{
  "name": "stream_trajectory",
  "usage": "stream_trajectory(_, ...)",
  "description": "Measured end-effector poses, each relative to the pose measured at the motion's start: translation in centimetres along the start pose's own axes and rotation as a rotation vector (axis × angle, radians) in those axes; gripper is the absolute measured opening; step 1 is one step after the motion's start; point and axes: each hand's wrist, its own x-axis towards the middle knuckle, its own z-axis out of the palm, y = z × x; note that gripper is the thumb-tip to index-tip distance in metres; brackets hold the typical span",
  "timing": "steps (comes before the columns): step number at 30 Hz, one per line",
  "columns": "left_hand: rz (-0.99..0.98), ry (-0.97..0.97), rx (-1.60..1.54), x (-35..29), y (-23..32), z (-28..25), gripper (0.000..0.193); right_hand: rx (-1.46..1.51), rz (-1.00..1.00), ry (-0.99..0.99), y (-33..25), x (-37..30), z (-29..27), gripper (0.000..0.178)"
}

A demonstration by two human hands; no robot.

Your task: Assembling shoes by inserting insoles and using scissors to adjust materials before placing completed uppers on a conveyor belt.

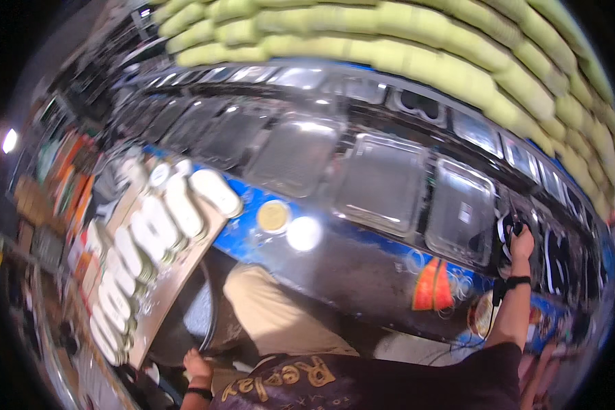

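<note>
Because the head view looks straight down over a long table (348, 273), both of the person's hands show in it. At the right, the right hand (521, 242) reaches up past the table's near edge to a black-and-white thing (506, 229), which lies just beyond the last pale tray (461, 212) in the row, and its fingers bend toward that thing. Low at the left, the left hand (198, 367) hangs beside the person's beige trousers (273, 307), near the lower end of a wooden board (175, 290). Blur makes it impossible to tell whether either hand is closed or its fingers are apart. Many white soles (216, 193) lie on the board in overlapping stacks, some reaching over its far end. On the blue part of the table, a yellow disc (274, 216) sits just beside a white disc (303, 234). Further right, an orange piece (432, 283) lies near the table's front edge, with thin pale loops (462, 280) beside it. Behind the trays, yellow rolls (417, 31) are piled in layers.
</note>
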Motion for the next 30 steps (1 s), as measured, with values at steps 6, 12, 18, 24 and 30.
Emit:
stream_trajectory(6,0.024,0.165,-0.009,-1.0,1.7,-1.5,0.029,0.465,-0.658,0.053,-22.1,-12.1,-3.1,0.032)
stream_trajectory(12,-0.007,0.165,-0.34,-2.3,2.1,-4.2,0.045,0.782,-1.44,-0.178,-37.4,-27.3,-6.7,0.028)
stream_trajectory(18,-0.132,0.26,-1.105,-3.3,2.3,-5.9,0.011,1.02,-2.032,-0.493,-48.6,-45.4,-6.5,0.015)
stream_trajectory(24,-0.178,0.406,-1.285,-2.5,0.6,-7.0,0.011,1.077,-2.063,-0.739,-49.4,-59.1,-7.3,0.018)
stream_trajectory(30,-0.23,0.183,-0.87,0.9,0.3,-10.6,0.032,0.841,-2.033,-0.957,-47.6,-56.6,-8.0,0.018)
